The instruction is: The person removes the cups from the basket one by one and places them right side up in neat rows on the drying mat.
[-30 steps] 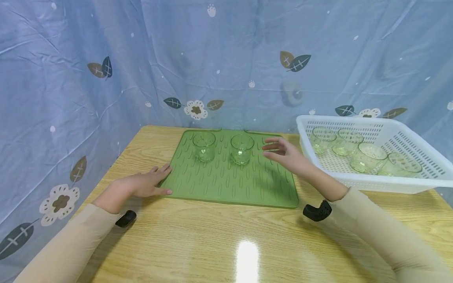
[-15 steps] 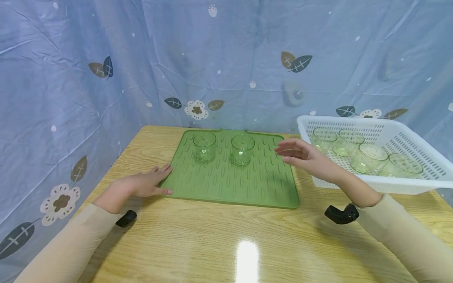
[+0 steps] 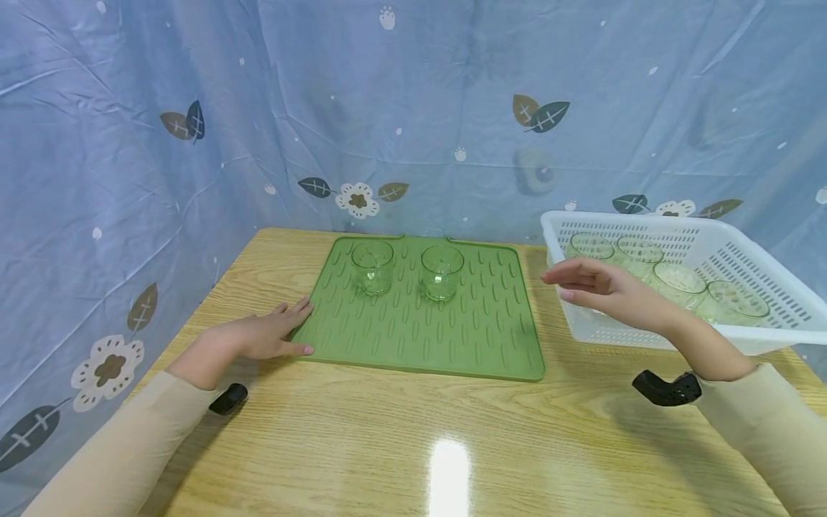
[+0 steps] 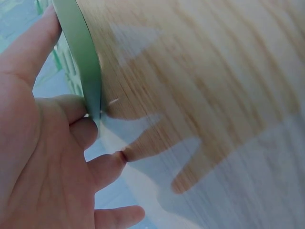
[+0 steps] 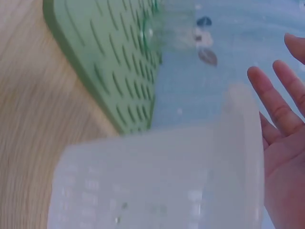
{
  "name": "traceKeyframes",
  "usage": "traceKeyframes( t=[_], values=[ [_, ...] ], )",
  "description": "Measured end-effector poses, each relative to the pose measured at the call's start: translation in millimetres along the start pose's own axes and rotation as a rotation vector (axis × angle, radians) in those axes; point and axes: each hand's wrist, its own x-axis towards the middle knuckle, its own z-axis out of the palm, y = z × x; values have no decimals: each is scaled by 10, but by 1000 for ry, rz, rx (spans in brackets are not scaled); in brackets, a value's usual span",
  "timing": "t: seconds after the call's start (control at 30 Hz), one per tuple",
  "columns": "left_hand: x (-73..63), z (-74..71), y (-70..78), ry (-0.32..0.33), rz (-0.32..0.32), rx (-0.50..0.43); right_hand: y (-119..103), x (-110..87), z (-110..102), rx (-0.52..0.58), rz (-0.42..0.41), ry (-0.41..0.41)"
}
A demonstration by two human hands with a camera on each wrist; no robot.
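- Left hand (image 3: 268,337) lies flat, fingers spread on the mat (image 3: 388,334) at its near-left corner, gripping nothing, probably steadying it.
- Right hand (image 3: 607,291), well apart, is at the basket (image 3: 548,233), loosely bent and empty.
- Two glasses (image 3: 442,276) stand on the mat, perhaps spaced for clearance; four more sit in the basket.

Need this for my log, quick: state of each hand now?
Left hand: open, touching the mat.
Right hand: open, holding nothing, by the basket.
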Motion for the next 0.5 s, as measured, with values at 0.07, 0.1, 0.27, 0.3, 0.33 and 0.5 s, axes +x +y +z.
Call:
traceKeyframes(
  t=[0.07,0.1,0.27,0.3,0.33,0.5],
  values=[
    [3,-2,-2,-1,0,1,8,-62,-69,-26,22,38],
    [4,-1,-4,-1,1,0,14,-95,-104,-30,27,55],
    [8,-2,-7,-2,-1,-1,56,-249,-261,-62,50,133],
    [8,-2,-7,-1,-1,0,71,-272,-290,-69,47,144],
    [11,-1,-8,0,-2,0,87,-294,-317,-71,45,155],
    [17,12,-18,0,-8,-3,162,-406,-449,-88,62,203]
  ],
)
